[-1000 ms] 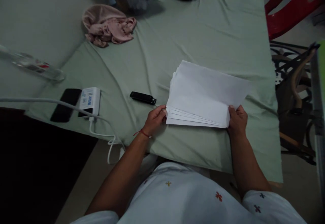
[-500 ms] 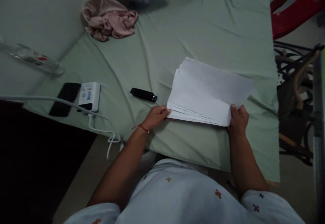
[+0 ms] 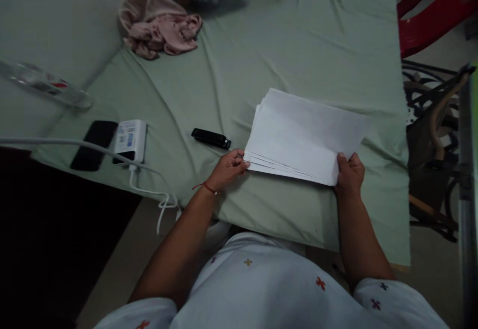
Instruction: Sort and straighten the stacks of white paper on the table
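Note:
Several white paper sheets [image 3: 298,135] lie in a loose stack between my hands, their near and left edges slightly fanned. My left hand [image 3: 228,170], with a red string at the wrist, pinches the near left corner. At the near right corner my right hand [image 3: 349,173] grips the stack, thumb on top and fingers partly hidden underneath. A black stapler [image 3: 211,138] rests on the green tablecloth [image 3: 231,85], just beyond my left hand and apart from it.
To the left are a black phone [image 3: 94,145], a white power bank [image 3: 131,140] with a white cable, and a clear bottle [image 3: 52,86]. A crumpled pink cloth [image 3: 160,25] lies farther back. A red chair [image 3: 433,15] stands beyond the table's right edge.
The far edge of the paper stack has dropped slightly toward me. Both hands keep their hold at the near corners, with my left hand's fingers shifted a little.

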A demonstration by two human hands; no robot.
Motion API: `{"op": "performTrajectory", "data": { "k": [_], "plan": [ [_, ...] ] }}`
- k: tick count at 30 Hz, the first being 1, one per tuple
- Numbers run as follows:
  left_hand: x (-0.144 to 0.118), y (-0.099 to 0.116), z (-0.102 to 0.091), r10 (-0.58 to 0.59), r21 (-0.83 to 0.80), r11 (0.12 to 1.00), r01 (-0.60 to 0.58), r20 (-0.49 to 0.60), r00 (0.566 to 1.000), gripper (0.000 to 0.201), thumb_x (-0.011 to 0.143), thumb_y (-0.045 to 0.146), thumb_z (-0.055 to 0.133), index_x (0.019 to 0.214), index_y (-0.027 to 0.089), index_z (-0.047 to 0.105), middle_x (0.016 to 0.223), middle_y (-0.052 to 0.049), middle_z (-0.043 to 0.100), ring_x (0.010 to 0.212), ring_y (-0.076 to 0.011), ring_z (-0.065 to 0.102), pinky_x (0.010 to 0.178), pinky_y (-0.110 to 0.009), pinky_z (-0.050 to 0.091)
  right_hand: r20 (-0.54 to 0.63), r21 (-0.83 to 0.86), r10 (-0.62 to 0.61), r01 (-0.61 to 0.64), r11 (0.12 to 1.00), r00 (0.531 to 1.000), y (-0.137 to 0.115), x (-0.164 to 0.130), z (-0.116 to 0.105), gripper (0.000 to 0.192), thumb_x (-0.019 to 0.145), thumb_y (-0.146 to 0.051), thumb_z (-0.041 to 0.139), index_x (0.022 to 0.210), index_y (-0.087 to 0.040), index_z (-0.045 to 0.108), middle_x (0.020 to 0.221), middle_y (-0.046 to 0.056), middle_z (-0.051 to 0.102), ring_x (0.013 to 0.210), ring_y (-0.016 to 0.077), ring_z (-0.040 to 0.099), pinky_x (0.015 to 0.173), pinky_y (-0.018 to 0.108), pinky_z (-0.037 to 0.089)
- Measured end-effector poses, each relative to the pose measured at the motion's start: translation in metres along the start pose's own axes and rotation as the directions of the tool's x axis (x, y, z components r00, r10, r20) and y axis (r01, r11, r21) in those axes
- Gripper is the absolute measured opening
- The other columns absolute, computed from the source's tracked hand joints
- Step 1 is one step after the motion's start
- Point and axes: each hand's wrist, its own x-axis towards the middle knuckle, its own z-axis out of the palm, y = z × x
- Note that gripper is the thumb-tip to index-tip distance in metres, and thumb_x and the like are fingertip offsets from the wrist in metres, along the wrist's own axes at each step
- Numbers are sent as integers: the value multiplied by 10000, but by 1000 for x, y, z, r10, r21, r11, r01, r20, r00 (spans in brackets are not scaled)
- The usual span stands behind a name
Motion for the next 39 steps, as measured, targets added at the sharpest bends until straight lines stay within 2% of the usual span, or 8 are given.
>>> {"op": "performTrajectory", "data": {
  "k": [5, 9, 15, 21, 27, 34, 39],
  "plan": [
    [-2, 4, -1, -20, -5, 1000, 20, -7, 1000, 414, 755, 438, 796, 1003, 186, 582, 596, 70, 590, 486, -78, 506, 452, -191, 318, -14, -17, -3, 3, 1000, 1000, 3, 1, -1, 424, 761, -499, 817, 1033, -194, 703, 982, 47, 738, 809, 163, 656, 765, 320, 564],
    [-4, 8, -4, -57, -37, 998, 58, 31, 998, 454, 764, 443, 803, 1039, 193, 542, 594, 84, 568, 445, -70, 507, 400, -176, 269, -15, -3, -9, 9, 1000, 1000, 3, 1, -1, 423, 751, -500, 825, 1019, -196, 704, 984, 45, 749, 811, 166, 662, 768, 320, 568],
    [-1, 6, -5, -64, -59, 996, 67, 53, 997, 418, 820, 385, 759, 1068, 209, 471, 616, 99, 568, 440, -94, 594, 384, -168, 372, 4, -4, 4, -3, 1000, 1000, 1, -1, -1, 428, 763, -505, 825, 1042, -202, 707, 989, 48, 755, 843, 180, 682, 787, 328, 570],
    [4, 2, -4, -107, -80, 991, 105, -18, 994, 354, 844, 248, 701, 1048, 218, 413, 675, 74, 638, 490, -107, 650, 434, -169, 457, 73, -53, 15, -11, 999, 997, 0, -2, -3, 440, 785, -519, 812, 1083, -212, 706, 993, 55, 760, 840, 199, 702, 779, 349, 580],
    [5, -3, -6, -98, -145, 985, 91, -36, 995, 308, 849, 208, 711, 1041, 183, 471, 672, 53, 642, 537, -99, 666, 505, -179, 510, 120, -33, 5, -1, 999, 993, 2, -1, -6, 417, 807, -490, 801, 1117, -227, 710, 1032, 54, 771, 872, 205, 725, 804, 366, 589],
    [6, -8, -7, -73, -183, 981, 70, -9, 997, 286, 813, 281, 781, 988, 153, 595, 674, 25, 663, 584, -99, 675, 560, -196, 543, 158, -18, 48, -46, 999, 986, -7, -3, -4, 464, 788, -484, 812, 1167, -235, 714, 1085, 73, 776, 954, 239, 736, 838, 393, 598],
    [6, -10, -5, -13, -178, 984, 5, -45, 999, 322, 797, 322, 794, 968, 169, 569, 631, 28, 662, 542, -97, 643, 526, -196, 506, 189, -6, 97, -98, 995, 977, -12, -2, -5, 486, 748, -477, 843, 1154, -238, 721, 1103, 71, 776, 983, 245, 734, 852, 388, 599]
  ]
}}
